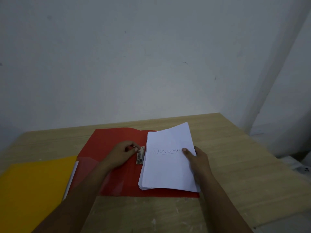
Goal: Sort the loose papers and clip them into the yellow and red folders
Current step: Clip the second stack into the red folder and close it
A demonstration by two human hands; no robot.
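The red folder [116, 140] lies open on the wooden table [227, 165]. On its right half rests a stack of white papers [168, 169] with "Dokumen" handwritten on the top sheet. My right hand [196, 158] grips the stack's right edge, thumb on top. My left hand [123, 153] pinches the lever of the metal clip [140, 157] at the folder's spine, just left of the papers. The yellow folder [33, 185] lies shut at the left, with white sheet edges showing along its right side.
A pale wall stands right behind the table's far edge. The table's right edge runs diagonally past my right arm, with a white object [303, 169] on the floor beyond it. Bare wood shows in front of the red folder.
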